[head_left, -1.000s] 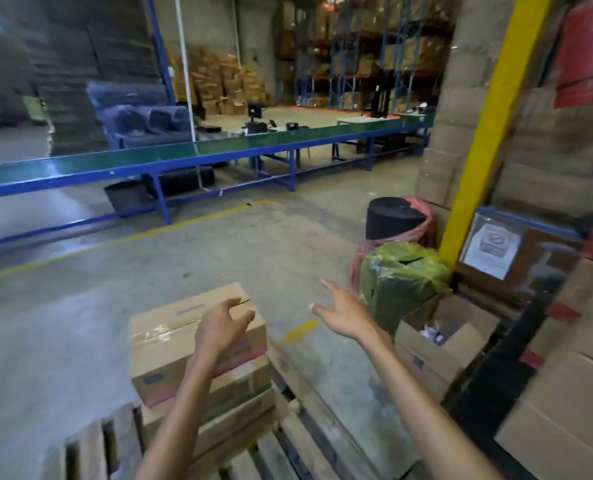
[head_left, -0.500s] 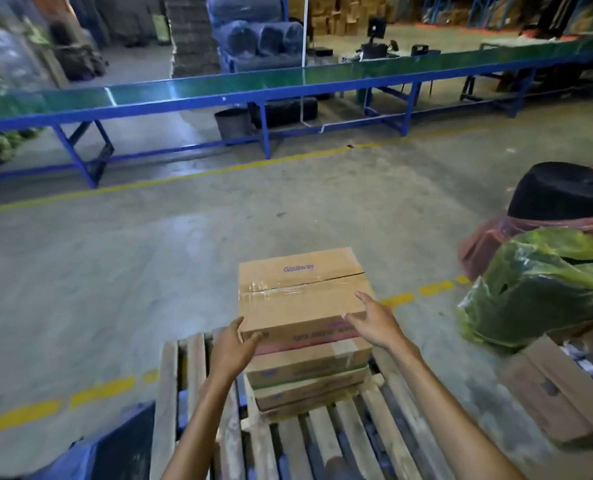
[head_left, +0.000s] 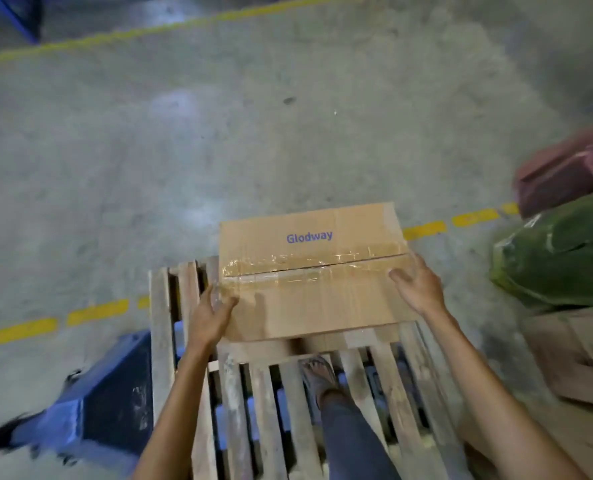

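Observation:
A taped brown cardboard box (head_left: 312, 271) marked "Glodway" lies on top of other boxes at the far end of a wooden pallet (head_left: 271, 403). My left hand (head_left: 210, 315) grips the box's left near corner, thumb on top and fingers down the side. My right hand (head_left: 416, 287) lies against the box's right edge with fingers spread over the top and side. My foot in a sandal (head_left: 317, 372) stands on the pallet slats just behind the box.
A blue pallet jack (head_left: 90, 407) sits left of the pallet. At the right lie a green plastic-wrapped bundle (head_left: 562, 251), a red-wrapped bundle (head_left: 565, 171) and a cardboard box (head_left: 579, 355). Bare concrete floor with yellow dashed lines (head_left: 63, 320) stretches ahead.
My view has tipped down and closer to the box. Both hands went from the air to the box's two sides, and my foot has stepped onto the pallet.

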